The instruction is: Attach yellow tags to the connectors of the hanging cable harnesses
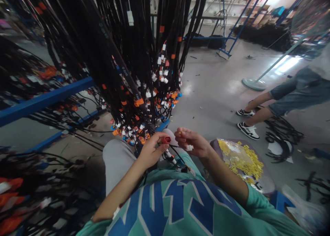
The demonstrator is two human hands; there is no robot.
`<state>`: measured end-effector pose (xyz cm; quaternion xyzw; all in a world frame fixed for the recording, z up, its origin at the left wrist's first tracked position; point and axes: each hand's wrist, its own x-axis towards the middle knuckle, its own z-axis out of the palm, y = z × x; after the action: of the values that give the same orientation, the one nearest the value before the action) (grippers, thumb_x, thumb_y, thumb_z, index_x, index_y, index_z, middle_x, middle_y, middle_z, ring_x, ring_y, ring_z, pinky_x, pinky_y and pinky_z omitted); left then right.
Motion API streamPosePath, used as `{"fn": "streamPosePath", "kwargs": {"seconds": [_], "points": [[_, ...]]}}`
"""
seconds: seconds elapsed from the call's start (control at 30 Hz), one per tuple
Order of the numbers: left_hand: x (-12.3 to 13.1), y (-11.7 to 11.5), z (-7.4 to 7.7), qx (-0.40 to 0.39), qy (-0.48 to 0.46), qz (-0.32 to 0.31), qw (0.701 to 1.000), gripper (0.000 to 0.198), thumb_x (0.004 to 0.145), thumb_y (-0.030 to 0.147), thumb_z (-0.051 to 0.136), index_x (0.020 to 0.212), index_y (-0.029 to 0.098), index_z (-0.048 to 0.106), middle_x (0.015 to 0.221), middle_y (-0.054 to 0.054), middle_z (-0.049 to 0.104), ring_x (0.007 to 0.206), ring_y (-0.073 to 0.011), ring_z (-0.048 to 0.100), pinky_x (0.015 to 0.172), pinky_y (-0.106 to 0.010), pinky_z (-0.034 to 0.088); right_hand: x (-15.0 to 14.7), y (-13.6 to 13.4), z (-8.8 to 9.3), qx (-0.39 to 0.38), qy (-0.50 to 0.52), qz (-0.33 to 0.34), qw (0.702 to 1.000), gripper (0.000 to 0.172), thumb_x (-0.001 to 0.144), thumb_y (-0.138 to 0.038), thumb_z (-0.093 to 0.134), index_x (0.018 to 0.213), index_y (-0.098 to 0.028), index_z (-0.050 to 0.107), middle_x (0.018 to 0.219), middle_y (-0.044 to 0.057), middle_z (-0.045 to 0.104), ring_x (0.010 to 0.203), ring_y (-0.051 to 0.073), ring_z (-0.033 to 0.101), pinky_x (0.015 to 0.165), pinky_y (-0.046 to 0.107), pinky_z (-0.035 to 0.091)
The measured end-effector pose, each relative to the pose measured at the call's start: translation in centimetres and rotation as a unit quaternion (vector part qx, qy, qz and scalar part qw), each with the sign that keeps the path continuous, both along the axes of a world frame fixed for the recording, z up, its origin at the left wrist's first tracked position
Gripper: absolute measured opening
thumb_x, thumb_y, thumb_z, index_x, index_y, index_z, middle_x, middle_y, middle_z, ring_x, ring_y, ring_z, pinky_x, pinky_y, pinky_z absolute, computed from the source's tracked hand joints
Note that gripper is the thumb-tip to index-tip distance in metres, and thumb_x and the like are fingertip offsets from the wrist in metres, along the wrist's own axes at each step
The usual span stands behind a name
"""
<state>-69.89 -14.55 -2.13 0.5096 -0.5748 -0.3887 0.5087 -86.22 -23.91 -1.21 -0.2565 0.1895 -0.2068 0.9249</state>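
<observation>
A red connector (166, 139) is pinched between the thumb and fingers of my left hand (153, 150), above my lap. Just to its right, my right hand (195, 143) holds a small yellow piece (179, 133) at its fingertips. A white connector (189, 147) on dark wires lies against the lower fingers of that hand. More wires and a white plug (170, 158) hang below and between my hands. Small yellow pieces (249, 162), some in a clear bag (235, 152), lie on a dark padded seat (269, 185) to my right.
Thick bundles of black cables (134, 46) with white, orange and blue connectors hang in front of me. A blue rail (46, 96) runs at the left. At the right a person's legs (260, 117) stand near a fan base (254, 84) and loose black cables on the floor.
</observation>
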Motion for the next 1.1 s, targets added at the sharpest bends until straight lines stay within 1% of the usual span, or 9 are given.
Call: {"fn": "streamPosePath", "kwargs": {"seconds": [0.23, 0.37, 0.5, 0.67, 0.8, 0.9, 0.97, 1.03, 1.1], "points": [[0.0, 0.0, 0.1, -0.011, -0.015, -0.001, 1.000, 0.025, 0.081, 0.037, 0.056, 0.095, 0.016, 0.055, 0.085, -0.005, 0.063, 0.078, -0.0150, 0.060, 0.070, -0.024, 0.047, 0.1, 0.4, 0.5, -0.055, 0.083, -0.018, 0.995, 0.022, 0.058, -0.022, 0.077, 0.070, -0.012, 0.061, 0.060, -0.003, 0.047, 0.045, 0.002, 0.032, 0.037, 0.012, 0.025], [0.0, 0.0, 0.1, -0.022, -0.028, -0.005, 0.999, 0.025, 0.082, 0.036, 0.055, 0.095, 0.015, 0.055, 0.085, -0.005, 0.063, 0.078, -0.0141, 0.060, 0.071, -0.023, 0.046, 0.2, 0.4, 0.3, -0.075, 0.087, -0.010, 0.993, 0.023, 0.057, -0.024, 0.078, 0.069, -0.013, 0.062, 0.055, -0.004, 0.045, 0.042, 0.002, 0.032, 0.036, 0.013, 0.023], [0.1, 0.0, 0.1, -0.022, -0.053, 0.003, 0.998, 0.026, 0.082, 0.037, 0.054, 0.096, 0.015, 0.056, 0.087, -0.006, 0.064, 0.079, -0.0148, 0.060, 0.071, -0.024, 0.046, 0.2, 0.3, 0.2, -0.104, 0.104, -0.033, 0.989, 0.028, 0.056, -0.029, 0.080, 0.071, -0.013, 0.062, 0.056, -0.004, 0.048, 0.041, 0.002, 0.032, 0.035, 0.014, 0.022], [0.0, 0.0, 0.0, -0.012, -0.068, 0.012, 0.998, 0.025, 0.081, 0.037, 0.054, 0.095, 0.016, 0.057, 0.086, -0.006, 0.064, 0.078, -0.0160, 0.059, 0.070, -0.026, 0.046, -0.1, 0.6, 1.7, -0.170, 0.126, -0.071, 0.975, 0.031, 0.058, -0.035, 0.079, 0.069, -0.014, 0.059, 0.050, -0.007, 0.042, 0.039, 0.002, 0.029, 0.035, 0.015, 0.019], [-0.2, 0.0, 0.0, -0.017, -0.093, 0.025, 0.995, 0.025, 0.083, 0.037, 0.051, 0.095, 0.016, 0.057, 0.083, -0.006, 0.064, 0.075, -0.0160, 0.058, 0.068, -0.026, 0.045, -0.1, 1.4, 3.2, -0.276, 0.157, -0.057, 0.946, 0.031, 0.065, -0.041, 0.073, 0.069, -0.016, 0.056, 0.050, -0.007, 0.042, 0.038, 0.003, 0.031, 0.034, 0.017, 0.021], [-0.3, -0.1, 0.0, -0.028, -0.131, 0.040, 0.990, 0.023, 0.082, 0.036, 0.051, 0.094, 0.017, 0.058, 0.083, -0.005, 0.064, 0.077, -0.0168, 0.058, 0.070, -0.027, 0.044, 0.2, 2.0, 3.6, -0.352, 0.177, -0.069, 0.917, 0.028, 0.069, -0.040, 0.070, 0.068, -0.016, 0.056, 0.055, -0.005, 0.046, 0.044, 0.004, 0.035, 0.038, 0.018, 0.025], [-0.3, -0.1, 0.0, -0.032, -0.147, 0.050, 0.987, 0.022, 0.081, 0.034, 0.051, 0.094, 0.017, 0.058, 0.084, -0.005, 0.064, 0.078, -0.0170, 0.059, 0.070, -0.027, 0.044, 0.5, 2.2, 3.4, -0.376, 0.179, -0.085, 0.905, 0.025, 0.071, -0.038, 0.069, 0.068, -0.016, 0.057, 0.060, -0.003, 0.050, 0.051, 0.006, 0.040, 0.045, 0.018, 0.031], [-0.2, 0.0, 0.0, -0.036, -0.153, 0.057, 0.986, 0.021, 0.081, 0.032, 0.052, 0.094, 0.017, 0.058, 0.085, -0.005, 0.064, 0.079, -0.0172, 0.059, 0.071, -0.027, 0.044, 0.7, 2.5, 2.9, -0.376, 0.169, -0.093, 0.906, 0.023, 0.071, -0.036, 0.068, 0.068, -0.016, 0.058, 0.065, -0.001, 0.055, 0.060, 0.007, 0.046, 0.053, 0.020, 0.036], [-0.2, 0.0, 0.0, -0.042, -0.156, 0.061, 0.985, 0.021, 0.080, 0.031, 0.053, 0.094, 0.016, 0.058, 0.086, -0.006, 0.064, 0.079, -0.0172, 0.059, 0.071, -0.027, 0.044, 0.9, 2.7, 2.4, -0.355, 0.163, -0.089, 0.916, 0.024, 0.070, -0.037, 0.069, 0.069, -0.016, 0.059, 0.068, 0.000, 0.057, 0.063, 0.009, 0.050, 0.058, 0.021, 0.038]]}}
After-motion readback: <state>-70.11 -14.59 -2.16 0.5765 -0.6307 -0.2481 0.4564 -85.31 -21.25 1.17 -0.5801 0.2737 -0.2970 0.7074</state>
